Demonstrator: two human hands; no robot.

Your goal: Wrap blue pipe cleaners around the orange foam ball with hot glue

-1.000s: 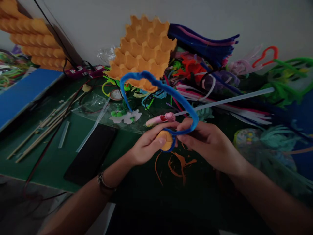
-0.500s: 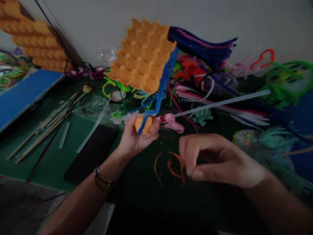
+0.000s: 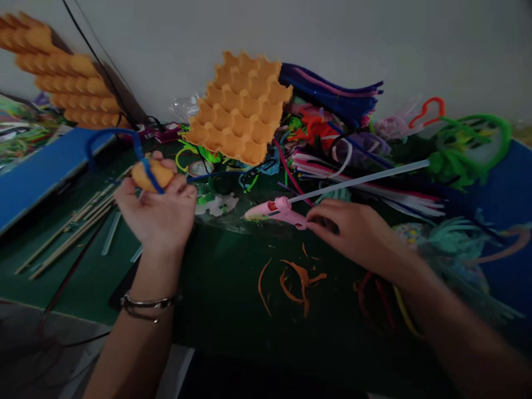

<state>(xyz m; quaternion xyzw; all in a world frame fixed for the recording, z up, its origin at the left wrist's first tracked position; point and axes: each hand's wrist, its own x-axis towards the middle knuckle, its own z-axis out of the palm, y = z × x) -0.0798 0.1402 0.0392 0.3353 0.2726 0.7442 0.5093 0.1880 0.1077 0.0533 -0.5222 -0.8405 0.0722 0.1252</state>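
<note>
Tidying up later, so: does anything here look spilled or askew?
Orange trimmings lie scattered on the green mat, and the egg tray leans tilted on the pipe-cleaner heap rather than lying flat.

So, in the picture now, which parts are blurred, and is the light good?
Head view: dim overall, the wall brighter than the dark green table; the left hand holding the orange piece is slightly blurred; the right hand at the pink glue gun is sharper; the right edge is smeared.
</note>
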